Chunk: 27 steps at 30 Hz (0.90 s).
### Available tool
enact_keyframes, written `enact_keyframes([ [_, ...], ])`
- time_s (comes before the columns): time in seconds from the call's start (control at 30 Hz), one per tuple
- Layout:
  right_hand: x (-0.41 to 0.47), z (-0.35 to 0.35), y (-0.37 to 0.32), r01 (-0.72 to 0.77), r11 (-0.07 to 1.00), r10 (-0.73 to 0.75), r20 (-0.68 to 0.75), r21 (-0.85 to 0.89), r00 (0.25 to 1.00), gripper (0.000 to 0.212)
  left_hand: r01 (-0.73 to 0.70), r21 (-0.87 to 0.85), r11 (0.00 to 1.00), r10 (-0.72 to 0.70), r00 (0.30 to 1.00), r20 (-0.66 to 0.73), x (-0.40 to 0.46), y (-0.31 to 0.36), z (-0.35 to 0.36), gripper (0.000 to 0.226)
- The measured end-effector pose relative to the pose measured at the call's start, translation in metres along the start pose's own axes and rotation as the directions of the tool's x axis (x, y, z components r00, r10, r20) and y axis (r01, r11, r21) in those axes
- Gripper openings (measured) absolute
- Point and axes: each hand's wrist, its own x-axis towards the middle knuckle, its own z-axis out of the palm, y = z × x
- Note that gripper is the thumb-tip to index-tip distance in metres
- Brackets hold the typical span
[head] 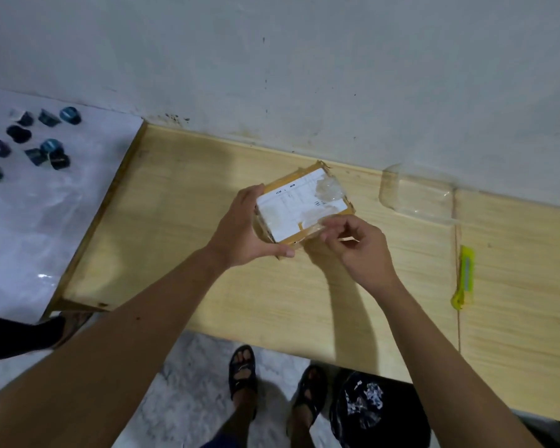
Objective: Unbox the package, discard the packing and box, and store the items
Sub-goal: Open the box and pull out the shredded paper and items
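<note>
A small box (301, 206) with a white label on top is held just above the middle of a wooden table (207, 195). The left hand (243, 227) grips its left side, thumb along the near edge. The right hand (358, 245) pinches clear tape (317, 226) at the box's near right corner. A yellow cutter (464, 277) lies well to the right. A black bag (374, 412) sits on the floor near the feet. Dark small items (50, 147) lie on a white sheet far left.

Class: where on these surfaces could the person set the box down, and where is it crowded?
Bare wood lies left of the box, toward the table's left edge, and between the right hand and the yellow cutter. The white surface is crowded with small dark items.
</note>
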Motion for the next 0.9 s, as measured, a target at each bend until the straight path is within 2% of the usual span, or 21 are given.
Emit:
enact_keyframes([
  [0.07,0.01,-0.012,-0.005,0.057,0.997,-0.06,-0.054,-0.043,0.997,0.027,-0.013,0.018,1.0,0.013,1.0,0.019,0.001,0.0,-0.002,0.148],
  [0.1,0.017,-0.018,-0.006,0.097,0.989,-0.104,-0.051,-0.112,0.993,0.037,-0.016,0.025,1.0,0.015,1.0,0.027,0.002,0.0,-0.004,0.147],
  [0.17,0.032,-0.029,-0.004,0.164,0.945,-0.162,0.031,-0.281,0.986,0.066,-0.016,0.038,0.999,0.014,0.999,0.042,0.004,0.0,-0.008,0.144],
  [0.23,0.045,-0.036,-0.003,0.203,0.916,-0.158,0.154,-0.345,0.975,0.086,-0.037,0.048,0.998,0.034,0.998,0.059,0.008,-0.003,-0.012,0.141],
  [0.37,0.069,-0.041,0.0,0.303,0.863,-0.165,0.341,-0.405,0.926,0.102,-0.118,0.084,0.989,0.107,0.986,0.125,0.017,-0.011,-0.02,0.138],
  [0.6,0.088,-0.041,-0.008,0.383,0.81,-0.183,0.431,-0.443,0.884,0.099,-0.172,0.154,0.973,0.147,0.975,0.165,0.023,-0.019,-0.026,0.134],
  [0.73,0.091,-0.046,-0.015,0.439,0.8,-0.255,0.431,-0.408,0.865,0.082,-0.172,0.143,0.975,0.147,0.975,0.169,0.024,-0.021,-0.029,0.132],
  [0.83,0.093,-0.047,-0.021,0.461,0.776,-0.262,0.445,-0.43,0.856,0.078,-0.154,0.107,0.982,0.135,0.976,0.168,0.026,-0.022,-0.031,0.132],
  [0.9,0.094,-0.046,-0.024,0.461,0.796,-0.282,0.434,-0.392,0.856,0.073,-0.16,0.086,0.983,0.144,0.976,0.165,0.027,-0.023,-0.032,0.132],
])
